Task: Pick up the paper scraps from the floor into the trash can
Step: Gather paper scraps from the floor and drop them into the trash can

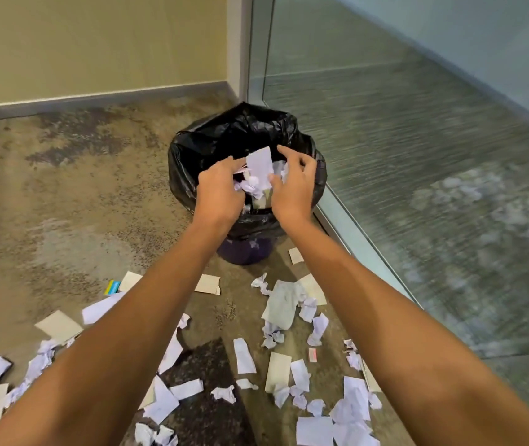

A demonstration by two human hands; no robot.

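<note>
Print on paper: too blurred to read. Blue-and-yellow card (112,287) on the floor (63,194) left of centre, lettering not legible. Small pink slip (312,355) lower right, likewise unreadable.

Left hand (221,185): over the trash can (243,254) mouth, palm down, fingers curled round a crumpled white wad (250,188). Fingertips touching the left edge of a flat white slip (259,162).

Right hand (292,185): also over the can mouth, just beside the left. Half open, fingers arched and spread, thumb tip at the slip's lower right corner, index tip just past its top right corner. Cannot tell whether pinching the slip or clear of it.

White slip: upright between the two hands, above the opening.

Trash can: round, dark purple body, standing on the floor in the corner beside the glass partition (417,156). Lined with a black plastic bag (224,130), folded out over the rim and bunched. More white crumpled paper visible inside, near the top.

Paper scraps (280,304): scattered on the floor in front of the can, under and between both forearms. Mix of white crumpled balls, flat torn white pieces and beige card rectangles. Densest lower left and lower right; a few just beside the can's base.

Floor: mottled grey-brown, dark blotches. Beige wall (95,43) with grey skirting behind.
</note>
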